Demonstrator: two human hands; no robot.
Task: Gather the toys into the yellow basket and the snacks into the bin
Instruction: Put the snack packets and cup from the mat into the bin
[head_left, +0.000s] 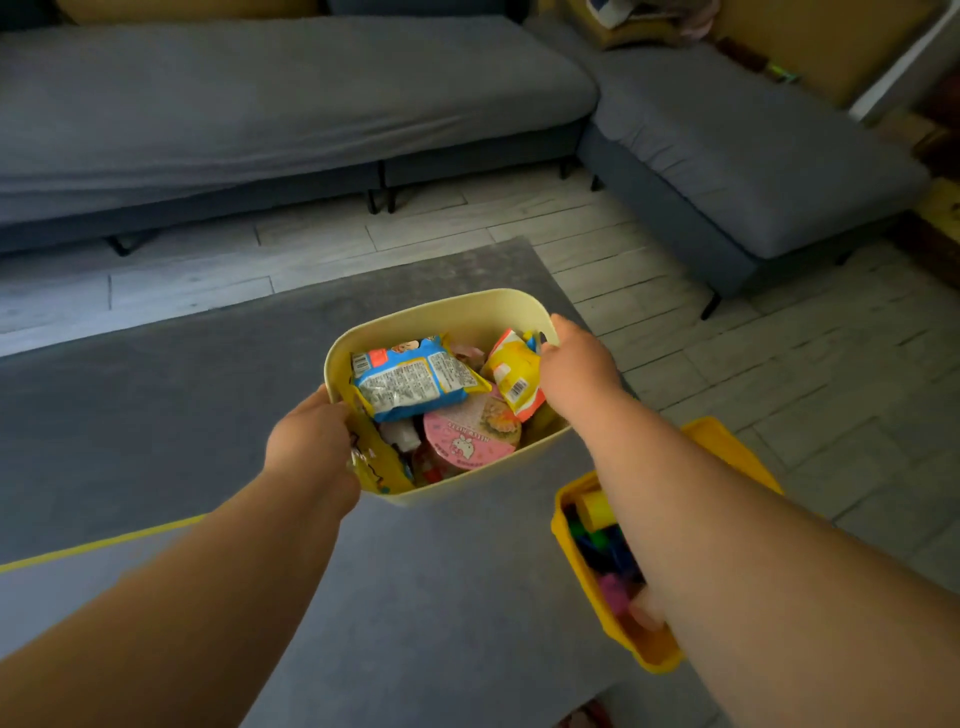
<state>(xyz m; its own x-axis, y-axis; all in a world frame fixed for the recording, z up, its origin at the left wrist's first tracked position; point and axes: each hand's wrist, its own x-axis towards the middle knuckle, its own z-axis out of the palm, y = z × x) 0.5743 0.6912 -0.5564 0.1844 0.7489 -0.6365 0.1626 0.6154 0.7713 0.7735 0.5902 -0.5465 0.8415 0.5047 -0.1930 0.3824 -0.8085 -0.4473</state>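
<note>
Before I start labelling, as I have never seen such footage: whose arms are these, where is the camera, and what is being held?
There is no machine here: a person wears one wide camera on the head, so you look down along their own bare arms. The left hand and the right hand each grip an opposite side of the pale bin, which holds snacks: a blue packet, a yellow packet and a pink cup. Whether it rests on the grey rug or is lifted, I cannot tell. Beside the right forearm stands the yellow basket with coloured toys inside. A grey sofa runs behind.
</note>
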